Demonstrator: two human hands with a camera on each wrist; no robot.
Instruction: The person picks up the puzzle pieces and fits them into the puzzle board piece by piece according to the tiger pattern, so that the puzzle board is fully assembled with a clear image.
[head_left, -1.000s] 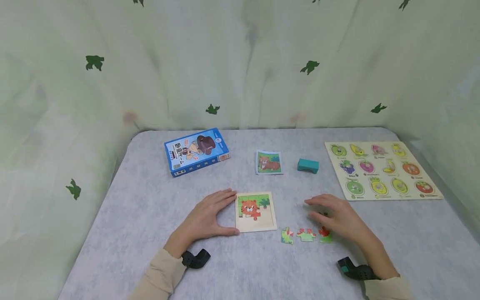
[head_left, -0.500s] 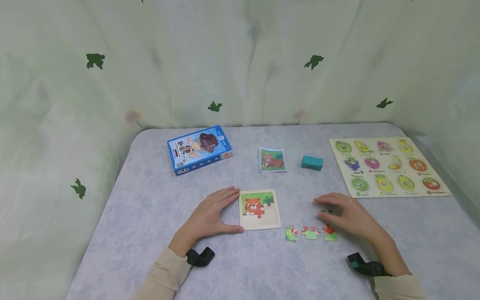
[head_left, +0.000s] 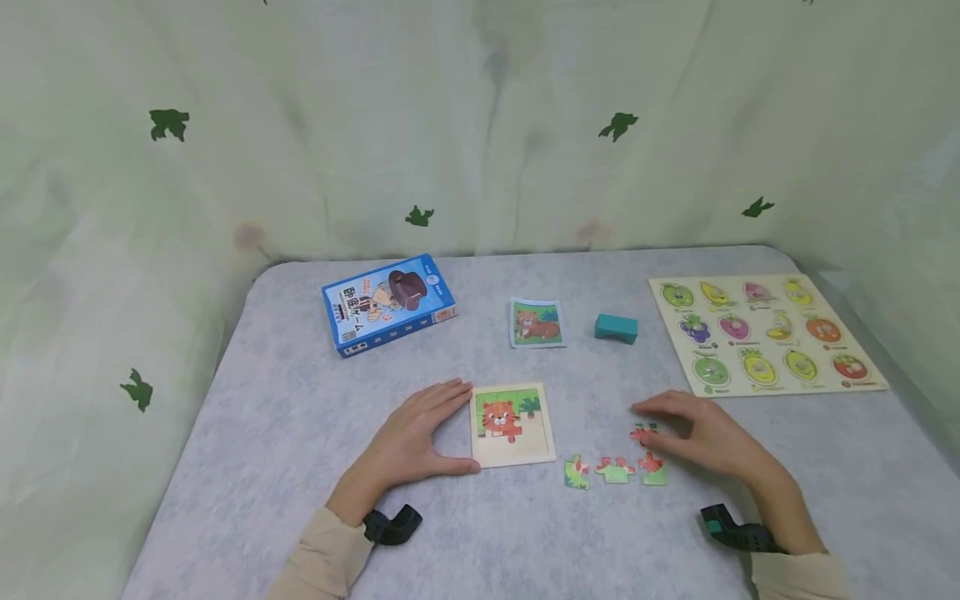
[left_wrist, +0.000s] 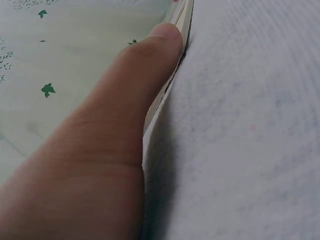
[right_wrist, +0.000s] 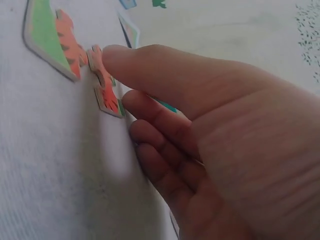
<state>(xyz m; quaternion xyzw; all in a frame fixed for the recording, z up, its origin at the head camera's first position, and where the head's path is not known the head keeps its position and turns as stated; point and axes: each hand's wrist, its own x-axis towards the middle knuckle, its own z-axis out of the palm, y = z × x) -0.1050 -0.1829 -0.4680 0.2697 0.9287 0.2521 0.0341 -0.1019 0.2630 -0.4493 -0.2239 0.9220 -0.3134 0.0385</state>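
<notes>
In the head view my left hand [head_left: 406, 439] steadies a square wooden puzzle tray [head_left: 515, 458], its thumb and fingertips touching the left corners. Joined pieces in the tray picture an orange tiger and green plants; its lower part is bare wood. The left wrist view has the thumb [left_wrist: 125, 95] along the tray's edge. To the right, my right hand [head_left: 708, 437] is over the table with thumb and fingers apart. Its thumb tip is at a red and green puzzle piece [right_wrist: 108, 97]; contact is unclear. Three loose pieces lie in a row: left [head_left: 577, 472], middle [head_left: 616, 471], right [head_left: 653, 469].
Behind the tray lie a tiger picture card [head_left: 537, 324] and a teal block [head_left: 617, 327]. A blue game box [head_left: 389, 305] sits back left. A fruit puzzle board [head_left: 765, 337] lies at the right. Patterned cloth [head_left: 480, 125] hangs beyond the table.
My right hand has shifted slightly rightward, exposing more of the puzzle piece by its thumb. My left hand remains at the tray. The head view has swayed a little.
</notes>
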